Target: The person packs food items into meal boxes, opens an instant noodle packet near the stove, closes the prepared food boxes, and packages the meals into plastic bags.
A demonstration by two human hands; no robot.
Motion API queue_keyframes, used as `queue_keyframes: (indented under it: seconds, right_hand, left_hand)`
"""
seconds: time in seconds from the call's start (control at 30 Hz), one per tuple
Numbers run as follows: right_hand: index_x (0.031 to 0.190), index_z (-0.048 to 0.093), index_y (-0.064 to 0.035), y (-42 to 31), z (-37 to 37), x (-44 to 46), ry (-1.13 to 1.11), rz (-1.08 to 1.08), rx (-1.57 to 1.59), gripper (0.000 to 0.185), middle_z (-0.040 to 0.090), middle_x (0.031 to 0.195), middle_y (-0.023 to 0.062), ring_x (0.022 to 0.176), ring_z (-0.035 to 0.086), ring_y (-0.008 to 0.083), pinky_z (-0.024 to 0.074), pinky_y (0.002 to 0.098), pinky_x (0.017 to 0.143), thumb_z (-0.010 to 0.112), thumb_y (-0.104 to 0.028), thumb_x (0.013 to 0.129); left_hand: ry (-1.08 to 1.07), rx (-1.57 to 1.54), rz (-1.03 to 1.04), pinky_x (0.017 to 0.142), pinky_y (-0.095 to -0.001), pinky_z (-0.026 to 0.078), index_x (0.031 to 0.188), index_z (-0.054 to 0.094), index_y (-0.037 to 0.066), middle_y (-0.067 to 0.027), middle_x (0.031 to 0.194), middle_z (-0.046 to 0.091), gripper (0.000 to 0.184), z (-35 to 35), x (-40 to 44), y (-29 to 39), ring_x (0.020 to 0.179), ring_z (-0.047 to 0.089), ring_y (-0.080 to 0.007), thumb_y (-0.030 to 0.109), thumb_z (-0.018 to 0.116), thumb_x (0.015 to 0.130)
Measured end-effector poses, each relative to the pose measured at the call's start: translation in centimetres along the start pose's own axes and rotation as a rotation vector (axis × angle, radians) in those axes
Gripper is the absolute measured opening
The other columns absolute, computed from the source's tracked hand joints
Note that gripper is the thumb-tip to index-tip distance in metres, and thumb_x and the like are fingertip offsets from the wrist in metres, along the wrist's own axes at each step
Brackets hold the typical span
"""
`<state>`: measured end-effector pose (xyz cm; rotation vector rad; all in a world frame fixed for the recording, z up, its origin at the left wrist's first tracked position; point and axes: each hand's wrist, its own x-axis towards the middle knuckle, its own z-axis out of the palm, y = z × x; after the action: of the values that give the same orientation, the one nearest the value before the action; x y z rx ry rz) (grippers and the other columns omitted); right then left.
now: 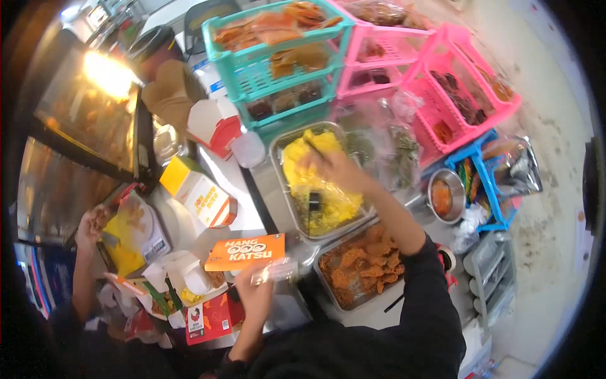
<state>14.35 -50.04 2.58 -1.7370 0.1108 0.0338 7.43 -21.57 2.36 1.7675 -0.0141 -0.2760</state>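
My right hand (331,170) reaches over a metal tray (276,183) of crumbly yellow food (341,211), fingers closed round a dark, thin handle (312,146). The tool's working end cannot be made out. My left hand (254,300) grips a small clear plastic piece (278,270), blurred, just below an orange box printed "MANG KATSU" (246,251). Left of that hand, a red box (214,319) and an open white food box (183,278) with yellow food and green strips stand close together. Fried breaded pieces (363,265) fill a second metal tray (338,300) below my right forearm.
Another person's hand (93,224) is at the far left, beside a lit glass food warmer (88,120). Teal baskets (278,69) and pink baskets (435,132) stack at the back. A metal bowl (431,201) and blue rack (503,202) stand right. A yellow-white carton (201,192) stands on the counter.
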Motion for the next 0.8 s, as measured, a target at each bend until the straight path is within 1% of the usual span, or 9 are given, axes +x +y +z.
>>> queue_keyframes:
  seconds: [0.03, 0.07, 0.17, 0.3, 0.4, 0.53, 0.63, 0.73, 0.8]
  right_hand:
    - [0.105, 0.055, -0.005, 6.1, -2.2, 5.1, 0.254, -0.354, -0.616, 0.026, 0.058, 0.094, 0.0149, 0.084, 0.058, 0.0303, 0.0453, 0.0397, 0.073, 0.041, -0.018, 0.087]
    - [0.112, 0.05, -0.0064, 8.1, -3.7, 9.1, 0.33, -0.014, -0.878, 0.029, 0.054, 0.106, 0.0177, 0.09, 0.056, 0.0359, 0.0446, 0.0415, 0.076, 0.039, -0.015, 0.086]
    - [0.121, 0.042, -0.0044, 13.2, -5.0, 18.5, 0.633, -0.162, -1.098, 0.051, 0.046, 0.118, 0.0229, 0.1, 0.052, 0.0353, 0.04, 0.0436, 0.086, 0.06, -0.022, 0.078]
    - [0.1, 0.061, -0.0006, 14.5, -4.6, 23.1, 0.594, -0.259, -0.665, 0.038, 0.064, 0.091, 0.0152, 0.081, 0.06, 0.0288, 0.0453, 0.0359, 0.072, 0.064, -0.03, 0.076]
    - [0.096, 0.062, -0.0046, 14.3, -3.8, 20.9, 0.719, -0.584, -0.909, 0.022, 0.063, 0.086, 0.0166, 0.076, 0.06, 0.0303, 0.045, 0.0335, 0.068, 0.059, -0.02, 0.08]
    - [0.092, 0.057, -0.0041, 5.8, 1.0, 10.4, 0.685, -0.575, -0.683, 0.012, 0.06, 0.072, 0.0068, 0.055, 0.058, 0.0151, 0.0438, 0.0262, 0.051, 0.056, -0.013, 0.084]
    - [0.086, 0.055, -0.0027, -1.2, 7.1, 2.5, 0.646, -0.467, -0.214, 0.007, 0.053, 0.066, 0.002, 0.047, 0.048, 0.0062, 0.0366, 0.0201, 0.042, 0.057, -0.009, 0.084]
    - [0.085, 0.055, -0.002, -6.0, 16.8, -4.4, 0.511, -0.351, -0.11, 0.006, 0.053, 0.065, -0.0006, 0.046, 0.041, 0.0031, 0.0304, 0.0165, 0.042, 0.059, -0.005, 0.082]
    - [0.086, 0.058, -0.0019, -6.0, 23.1, -6.5, 0.202, -0.366, -0.083, 0.01, 0.06, 0.075, 0.0032, 0.058, 0.051, 0.0038, 0.0397, 0.0174, 0.051, 0.061, -0.001, 0.077]
  left_hand:
    - [-0.125, -0.044, 0.019, 0.061, -0.0236, 0.045, 0.073, 0.062, -0.003, -0.0098, 0.071, 0.064, 0.008, -1.9, -0.7, 1.4, 0.064, 0.058, -0.0134, 0.005, 0.062, 0.07]
    - [-0.113, 0.082, 0.213, 0.059, -0.0243, 0.045, 0.071, 0.063, -0.003, -0.0098, 0.066, 0.063, 0.011, -4.0, -1.7, 0.4, 0.06, 0.06, -0.016, 0.008, 0.063, 0.07]
    - [-0.055, -0.036, 0.169, 0.053, -0.027, 0.046, 0.064, 0.062, 0.0, -0.0103, 0.063, 0.062, 0.013, -8.0, -4.3, 1.2, 0.056, 0.059, -0.0185, 0.011, 0.062, 0.07]
    - [0.315, 0.092, 0.091, 0.055, -0.0259, 0.045, 0.067, 0.06, 0.0, -0.0089, 0.067, 0.061, 0.009, -15.8, -9.1, -0.1, 0.061, 0.058, -0.0166, 0.008, 0.062, 0.07]
    - [0.532, 0.274, 0.067, 0.061, -0.0231, 0.044, 0.077, 0.06, -0.001, -0.0057, 0.073, 0.06, 0.007, -20.1, -8.3, 0.3, 0.066, 0.055, -0.012, 0.003, 0.06, 0.07]
    - [0.409, 0.397, 0.001, 0.07, -0.0231, 0.044, 0.081, 0.059, 0.0, -0.0045, 0.083, 0.06, 0.008, -24.3, -3.1, -2.0, 0.077, 0.056, -0.0108, 0.0, 0.057, 0.073]
    - [-0.001, 0.222, 0.129, 0.083, -0.0263, 0.044, 0.093, 0.055, 0.0, -0.0082, 0.093, 0.06, 0.019, -25.3, 4.3, -7.6, 0.094, 0.057, -0.0148, -0.004, 0.054, 0.074]
    - [-0.085, 0.25, 0.288, 0.085, -0.0279, 0.043, 0.097, 0.055, 0.0, -0.0085, 0.099, 0.059, 0.023, -25.0, 8.9, -14.0, 0.098, 0.055, -0.0169, -0.003, 0.055, 0.074]
    - [-0.063, 0.313, 0.348, 0.088, -0.0303, 0.042, 0.102, 0.054, 0.001, -0.01, 0.103, 0.058, 0.027, -25.2, 8.7, -16.1, 0.101, 0.054, -0.0189, -0.003, 0.054, 0.075]
